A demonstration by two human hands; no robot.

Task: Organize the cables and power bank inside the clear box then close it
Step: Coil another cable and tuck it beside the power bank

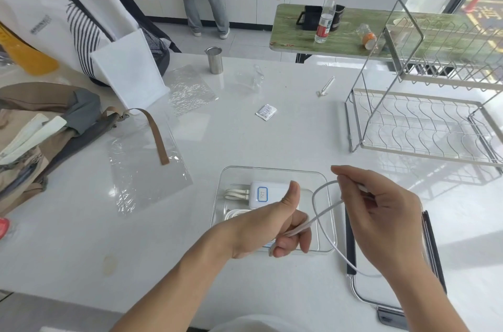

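The clear box (272, 169) lies open on the white table, near the front. Inside it are a white power bank (275, 190) with a blue-framed label and a coiled white cable (236, 193) at its left. My left hand (283, 225) hovers over the box, fist closed around one end of a white cable (324, 225), thumb up. My right hand (381, 212) pinches the same cable higher up, so a loop hangs between the hands. The box's clear lid (351, 244) with dark edge strips lies to the right, partly under my right arm.
A wire dish rack (424, 125) stands at the right. Bags (54, 119) and clear plastic sheets (147, 168) cover the left side. A steel cup (215, 59), a small white sachet (266, 112) and a green side table with a bottle (325, 21) lie beyond. A person stands at the far counter.
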